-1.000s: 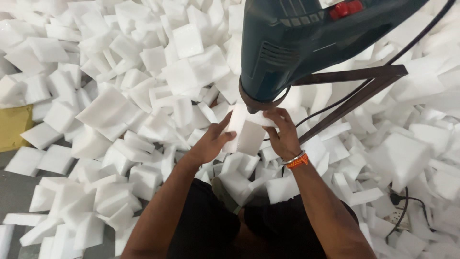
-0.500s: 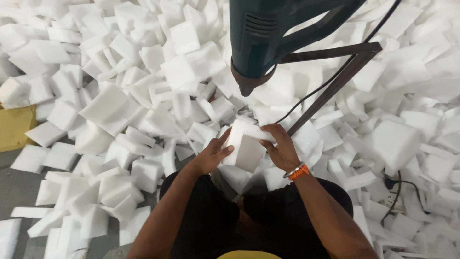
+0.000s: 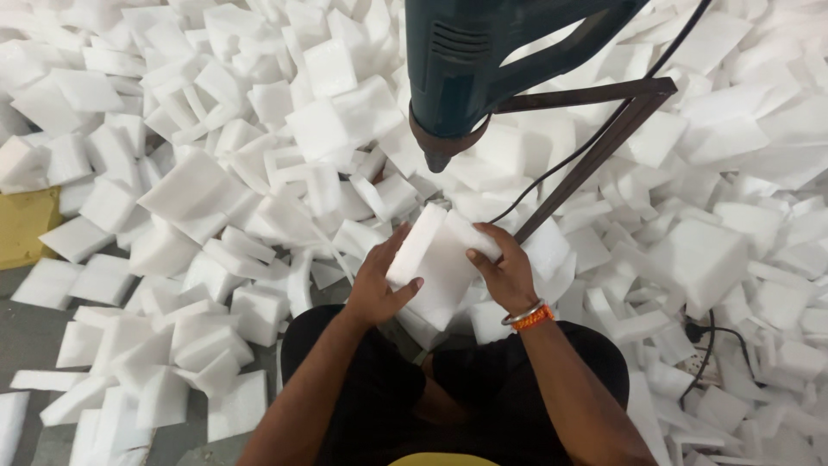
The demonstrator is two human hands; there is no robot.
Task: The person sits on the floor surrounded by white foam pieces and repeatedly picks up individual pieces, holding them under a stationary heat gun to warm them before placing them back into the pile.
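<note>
The white foam block (image 3: 440, 263) was held between both hands above the person's lap, just below the tip of a dark teal power drill (image 3: 470, 60) fixed overhead. The left hand (image 3: 379, 289) gripped the block's left face, thumb pressed against the front, while its other fingers lay behind the foam and could not be seen. The right hand (image 3: 504, 272) clasped the right edge, fingers curled over the top corner; an orange and silver bangle (image 3: 528, 316) sat at that wrist. The drill's upper body was cut off by the top of the frame, and its bit was too small and dark to make out clearly. A rusty metal stand (image 3: 595, 142) ran diagonally behind the block, its foot buried among heaped foam pieces (image 3: 198, 190). A black cable (image 3: 561, 164) trailed down from the drill and vanished behind the block. At the right, another cord (image 3: 703, 354) disappeared under scraps. A yellow slab (image 3: 21, 224) was half covered at the left edge.
</note>
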